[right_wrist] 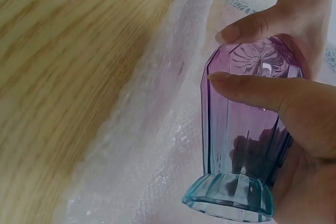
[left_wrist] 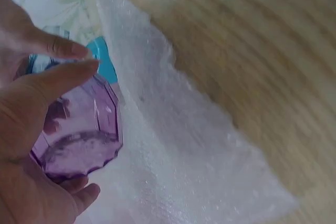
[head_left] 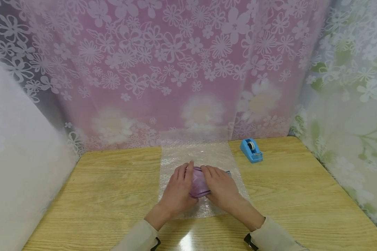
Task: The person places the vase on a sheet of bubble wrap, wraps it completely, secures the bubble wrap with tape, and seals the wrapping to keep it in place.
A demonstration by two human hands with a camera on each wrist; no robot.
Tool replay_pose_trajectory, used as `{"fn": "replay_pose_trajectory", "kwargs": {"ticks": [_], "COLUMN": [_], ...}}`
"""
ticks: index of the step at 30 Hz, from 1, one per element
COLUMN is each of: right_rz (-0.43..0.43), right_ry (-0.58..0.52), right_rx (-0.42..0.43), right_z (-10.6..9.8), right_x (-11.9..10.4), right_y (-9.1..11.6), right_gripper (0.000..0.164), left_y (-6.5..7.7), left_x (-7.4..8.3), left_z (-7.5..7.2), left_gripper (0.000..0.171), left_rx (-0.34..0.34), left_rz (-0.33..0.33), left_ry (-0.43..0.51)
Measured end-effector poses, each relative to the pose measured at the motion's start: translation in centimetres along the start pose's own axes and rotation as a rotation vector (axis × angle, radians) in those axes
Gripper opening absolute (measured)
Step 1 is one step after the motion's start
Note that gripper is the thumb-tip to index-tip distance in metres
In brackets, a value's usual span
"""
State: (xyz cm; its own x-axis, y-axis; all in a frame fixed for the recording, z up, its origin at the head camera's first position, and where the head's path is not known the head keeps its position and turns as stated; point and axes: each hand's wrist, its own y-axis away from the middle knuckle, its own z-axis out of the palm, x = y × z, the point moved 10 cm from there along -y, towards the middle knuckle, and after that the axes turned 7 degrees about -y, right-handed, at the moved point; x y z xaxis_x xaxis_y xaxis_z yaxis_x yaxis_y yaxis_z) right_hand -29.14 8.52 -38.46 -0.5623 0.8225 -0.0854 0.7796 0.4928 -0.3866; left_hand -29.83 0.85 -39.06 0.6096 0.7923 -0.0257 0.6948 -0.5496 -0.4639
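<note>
A faceted glass vase (head_left: pixel 200 184), purple at its base and teal at its flared rim, lies on its side between both hands over a sheet of bubble wrap (head_left: pixel 176 158). My left hand (head_left: pixel 177 191) grips the purple base end, thumb and fingers curled round it. Nearer the teal rim, my right hand (head_left: pixel 221 188) holds the vase's body. The right wrist view shows the vase (right_wrist: pixel 218 124) with its rim toward the bottom and fingers visible through the glass. In the left wrist view the patterned base of the vase (left_wrist: pixel 84 156) faces the camera.
A blue tape dispenser (head_left: pixel 251 150) stands on the wooden table (head_left: pixel 113 195), right of the bubble wrap's far part. Flowered curtains (head_left: pixel 176 69) hang behind the table and along its sides. The wrap's far end reaches the back curtain.
</note>
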Motion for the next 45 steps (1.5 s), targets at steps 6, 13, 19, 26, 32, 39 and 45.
{"fn": "replay_pose_trajectory", "kwargs": {"ticks": [6,13,19,26,32,39,45], "right_rz": [-0.001,-0.01,-0.038,-0.048,-0.023,-0.05,-0.077], "right_ry": [-0.027,-0.051,-0.022,0.055,0.022,0.046,0.05], "right_rx": [0.01,0.032,0.044,0.064,0.025,0.074,0.115], "right_z": [-0.5,-1.2,-1.5,-1.9,-1.7,-2.0,-2.2], "right_x": [0.2,0.2,0.1,0.1,0.1,-0.1,-0.5], "right_y": [0.1,0.2,0.2,-0.1,-0.2,-0.2,-0.2], "right_gripper": [0.082,0.081,0.079,0.078,0.093,0.097,0.095], "left_y": [-0.3,-0.5,-0.5,-0.8,-0.7,-0.7,-0.6], "left_x": [-0.5,-1.3,-0.9,-0.5,0.0,0.4,0.8], "left_z": [0.1,0.2,0.1,-0.3,-0.1,-0.9,-1.4], "left_gripper": [0.112,0.102,0.094,0.087,0.091,0.092,0.09], "left_rx": [-0.089,-0.172,-0.166,-0.073,-0.123,-0.056,-0.011], "left_rz": [0.055,0.053,0.101,0.121,0.103,0.096,0.092], "left_ry": [0.122,0.241,0.213,0.161,0.154,0.125,0.123]}}
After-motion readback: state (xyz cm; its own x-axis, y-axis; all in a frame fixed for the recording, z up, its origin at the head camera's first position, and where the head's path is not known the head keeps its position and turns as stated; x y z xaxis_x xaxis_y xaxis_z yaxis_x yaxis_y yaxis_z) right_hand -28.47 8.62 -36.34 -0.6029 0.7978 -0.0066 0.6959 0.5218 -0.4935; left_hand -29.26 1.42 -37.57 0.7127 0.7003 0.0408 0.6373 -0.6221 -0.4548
